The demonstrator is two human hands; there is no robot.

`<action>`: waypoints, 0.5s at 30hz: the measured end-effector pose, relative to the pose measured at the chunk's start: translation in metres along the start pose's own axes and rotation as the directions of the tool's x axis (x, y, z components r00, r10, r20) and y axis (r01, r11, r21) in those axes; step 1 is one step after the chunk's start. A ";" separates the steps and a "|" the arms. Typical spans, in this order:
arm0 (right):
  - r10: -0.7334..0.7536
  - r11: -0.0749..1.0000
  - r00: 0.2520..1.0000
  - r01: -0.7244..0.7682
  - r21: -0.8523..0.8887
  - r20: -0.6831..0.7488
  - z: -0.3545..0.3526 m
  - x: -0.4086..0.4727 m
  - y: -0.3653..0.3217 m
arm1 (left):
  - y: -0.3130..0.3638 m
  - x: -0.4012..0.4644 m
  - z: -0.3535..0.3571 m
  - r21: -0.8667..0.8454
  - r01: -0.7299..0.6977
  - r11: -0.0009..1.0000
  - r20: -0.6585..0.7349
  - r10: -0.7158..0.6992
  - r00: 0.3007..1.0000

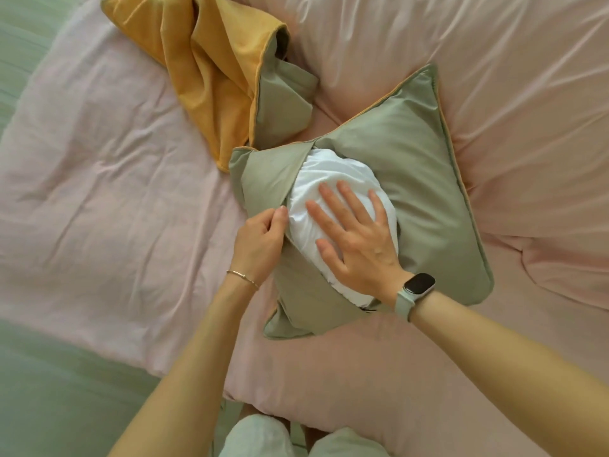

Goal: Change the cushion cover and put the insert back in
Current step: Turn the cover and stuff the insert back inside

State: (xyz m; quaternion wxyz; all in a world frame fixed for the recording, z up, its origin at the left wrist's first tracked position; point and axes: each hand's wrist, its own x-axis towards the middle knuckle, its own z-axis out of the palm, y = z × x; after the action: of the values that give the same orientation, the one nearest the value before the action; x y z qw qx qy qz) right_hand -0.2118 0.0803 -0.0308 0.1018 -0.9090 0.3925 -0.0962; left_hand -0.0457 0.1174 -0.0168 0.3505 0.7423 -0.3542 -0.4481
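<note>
Pink bedding (494,77) lies under the sage cover (428,179), its white insert (316,179) bulging from the back opening. My right hand (359,245) presses flat on that soft, springy filling; my left hand (260,239) pinches the flap's edge, the best hold for stretching limp fabric over it.

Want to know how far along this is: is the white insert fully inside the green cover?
Not fully. The white insert bulges from the green cover's open back flap.
</note>
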 end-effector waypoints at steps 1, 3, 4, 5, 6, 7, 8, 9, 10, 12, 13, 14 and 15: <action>-0.007 1.000 0.999 0.007 0.001 0.044 0.005 0.004 0.000 | -0.003 0.002 -0.002 -0.032 -0.012 0.999 0.002 0.012 1.000; -0.043 0.999 0.992 0.046 -0.020 0.115 0.021 0.013 0.000 | -0.004 0.002 -0.005 -0.058 -0.056 0.997 0.014 0.057 0.998; -0.063 0.998 0.988 0.067 -0.023 0.139 0.028 0.019 -0.002 | 0.000 0.003 -0.005 -0.049 -0.089 0.995 0.025 0.090 0.996; -0.093 0.995 0.984 0.098 -0.024 0.151 0.035 0.025 -0.005 | 0.005 0.004 -0.005 -0.028 -0.132 0.991 0.040 0.133 0.990; -0.110 0.992 0.986 0.116 -0.046 0.122 0.039 0.034 -0.009 | 0.012 0.006 -0.004 0.002 -0.188 0.982 0.058 0.188 0.980; -0.102 0.993 0.995 0.103 -0.052 0.023 0.042 0.044 -0.011 | 0.019 0.009 -0.003 0.037 -0.251 0.967 0.083 0.247 0.965; -0.066 0.998 0.993 0.064 -0.018 -0.094 0.041 0.055 -0.012 | 0.025 0.012 -0.002 0.062 -0.299 0.952 0.111 0.291 0.950; -0.076 0.997 0.972 0.078 0.000 -0.222 0.045 0.060 -0.009 | 0.028 0.015 -0.001 0.070 -0.317 0.946 0.132 0.306 0.943; -0.097 0.994 0.973 0.103 0.019 -0.208 0.050 0.061 -0.006 | 0.029 0.019 -0.001 0.062 -0.309 0.949 0.145 0.298 0.944; -0.198 0.980 0.980 0.198 0.003 -0.005 0.059 0.057 0.001 | 0.024 0.030 -0.004 0.067 -0.268 0.961 0.158 0.255 0.954; -0.205 0.979 0.971 0.202 0.040 0.120 0.063 0.050 0.006 | 0.020 0.034 -0.004 0.108 -0.260 0.960 0.162 0.241 0.957; -0.186 0.980 0.959 0.167 0.103 0.215 0.060 0.045 0.009 | 0.018 0.037 -0.004 0.159 -0.264 0.951 0.169 0.238 0.956; -0.161 0.976 0.954 0.115 0.184 0.254 0.051 0.041 0.011 | 0.016 0.038 -0.004 0.200 -0.265 0.943 0.180 0.230 0.956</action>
State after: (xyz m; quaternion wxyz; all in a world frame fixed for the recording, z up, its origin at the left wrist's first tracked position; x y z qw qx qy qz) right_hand -0.1787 0.0489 -0.0791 0.2228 -0.9272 0.3010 -0.0122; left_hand -0.0324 0.0781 -0.0178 0.2905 0.6895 -0.5187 -0.4137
